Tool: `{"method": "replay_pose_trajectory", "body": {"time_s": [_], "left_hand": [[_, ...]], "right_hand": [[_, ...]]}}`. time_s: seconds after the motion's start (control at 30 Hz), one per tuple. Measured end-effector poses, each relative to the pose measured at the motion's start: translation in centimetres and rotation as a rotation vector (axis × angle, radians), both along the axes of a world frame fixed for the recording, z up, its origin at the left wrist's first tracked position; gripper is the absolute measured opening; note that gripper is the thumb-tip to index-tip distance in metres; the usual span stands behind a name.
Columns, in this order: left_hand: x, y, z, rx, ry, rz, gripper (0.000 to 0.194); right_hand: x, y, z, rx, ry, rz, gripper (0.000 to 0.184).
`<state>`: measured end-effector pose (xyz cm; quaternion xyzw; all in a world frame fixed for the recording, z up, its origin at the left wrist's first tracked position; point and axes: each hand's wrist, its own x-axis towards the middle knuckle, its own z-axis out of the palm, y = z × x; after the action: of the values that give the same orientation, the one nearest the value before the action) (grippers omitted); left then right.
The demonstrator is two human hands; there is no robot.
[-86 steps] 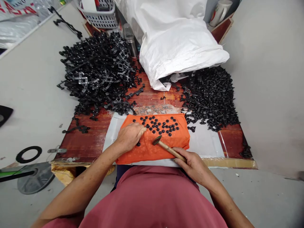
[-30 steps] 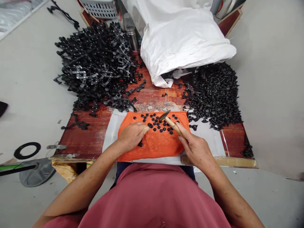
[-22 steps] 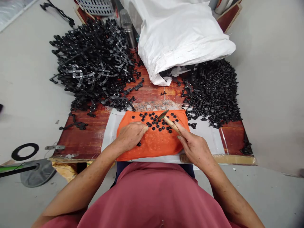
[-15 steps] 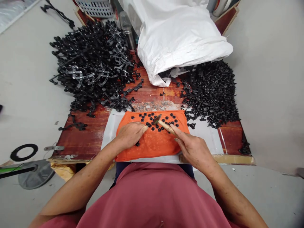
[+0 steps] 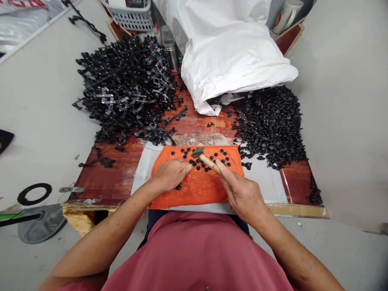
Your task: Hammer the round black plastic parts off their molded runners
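My right hand (image 5: 241,188) is wrapped round the wooden handle of a small hammer (image 5: 209,162), whose green head is over the far part of an orange cloth (image 5: 194,188). On that cloth lie several small round black plastic pieces (image 5: 206,169). My left hand (image 5: 170,174) rests on the cloth's left side, thumb and finger pinched at a small black piece (image 5: 193,163) just below and left of the hammer head. Another black piece (image 5: 178,187) sits under the left wrist's edge.
A large heap of linked black plastic parts (image 5: 124,89) stands at the left. Small loose black parts (image 5: 273,125) are piled at the right, below a white sack (image 5: 233,52). Behind are a flask (image 5: 172,54), a grey basket (image 5: 133,18) and a mug (image 5: 287,16).
The hammer head has tilted, now showing its green side, and sits slightly further left of the handle. The left hand keeps its pinch. The whole view has shifted a little.
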<state>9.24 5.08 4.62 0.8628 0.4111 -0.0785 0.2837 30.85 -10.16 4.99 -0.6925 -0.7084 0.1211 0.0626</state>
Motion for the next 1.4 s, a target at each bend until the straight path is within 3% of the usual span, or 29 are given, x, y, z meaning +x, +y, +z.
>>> {"method": "replay_pose_trajectory", "body": {"time_s": [0.13, 0.37, 0.5, 0.63, 0.8, 0.87, 1.03, 1.1, 1.17, 1.3, 1.4], "left_hand": [[0.1, 0.0, 0.0, -0.008, 0.027, -0.014, 0.044], [-1.2, -0.4, -0.7, -0.028, -0.137, 0.023, 0.036], [-2.8, -0.8, -0.5, -0.107, -0.236, 0.105, 0.032], [-3.5, -1.6, 0.2, -0.005, -0.271, 0.096, 0.038], [-2.5, -3.5, 0.9, 0.106, -0.301, 0.127, 0.036], [-2.1, -4.1, 1.0, 0.017, -0.378, 0.163, 0.036], [-2.1, -4.8, 1.4, -0.53, -0.584, 0.377, 0.04], [-2.0, -5.0, 1.5, -0.628, -0.593, 0.446, 0.041], [-1.8, -5.1, 1.5, -0.513, -0.573, 0.412, 0.04], [-0.7, -5.2, 0.8, -0.037, -0.423, 0.299, 0.036], [0.0, -5.3, -0.1, 0.093, -0.289, 0.259, 0.035]], "right_hand": [[-0.1, 0.1, -0.1, -0.079, -0.089, -0.001, 0.063], [1.1, -0.2, 0.3, 0.031, 0.246, -0.048, 0.06], [1.5, -1.1, 0.1, 0.061, 0.296, -0.098, 0.058], [1.6, -2.0, -0.4, 0.047, 0.271, -0.119, 0.057], [1.4, -3.6, -1.0, 0.018, 0.273, -0.149, 0.056], [1.3, -4.2, -1.4, 0.011, 0.31, -0.166, 0.054], [1.2, -5.6, -2.1, 0.001, 0.445, -0.153, 0.052], [1.4, -6.1, -2.4, -0.019, 0.48, -0.135, 0.053], [1.6, -6.5, -2.8, -0.042, 0.491, -0.118, 0.053], [1.8, -7.0, -3.4, -0.056, 0.488, -0.104, 0.052], [1.9, -6.9, -3.5, -0.068, 0.464, -0.107, 0.051]]}}
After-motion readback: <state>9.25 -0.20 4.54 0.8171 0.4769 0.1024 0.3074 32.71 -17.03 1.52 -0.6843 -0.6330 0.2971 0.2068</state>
